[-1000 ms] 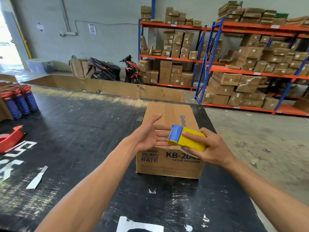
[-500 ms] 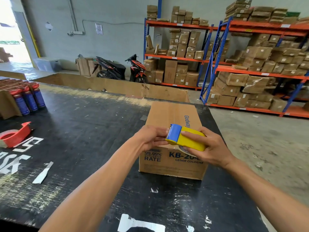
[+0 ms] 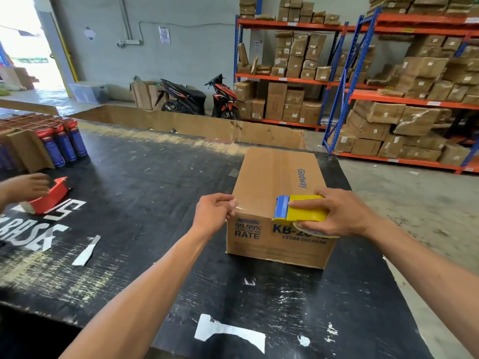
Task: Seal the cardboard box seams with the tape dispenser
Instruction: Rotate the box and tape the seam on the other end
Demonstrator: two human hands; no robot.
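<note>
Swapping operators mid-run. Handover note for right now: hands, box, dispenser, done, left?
Left hand: pinching the free tape end at the near-left top edge of the cardboard box.
Right hand: gripping the yellow-and-blue tape dispenser at the box's near top edge, right of centre.
Box sits closed on the black table. A glossy strip already seems to run along the top centre seam.
Left: lay this strip across the near edge, press it down, cut, then do the other edges.
Another person's hand is on a red dispenser at far left.

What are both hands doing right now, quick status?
Left hand: closed, pinching the pulled-out tape end at the cardboard box's near-left top edge.
Right hand: closed around the yellow tape dispenser, at the box's near top edge.
</note>
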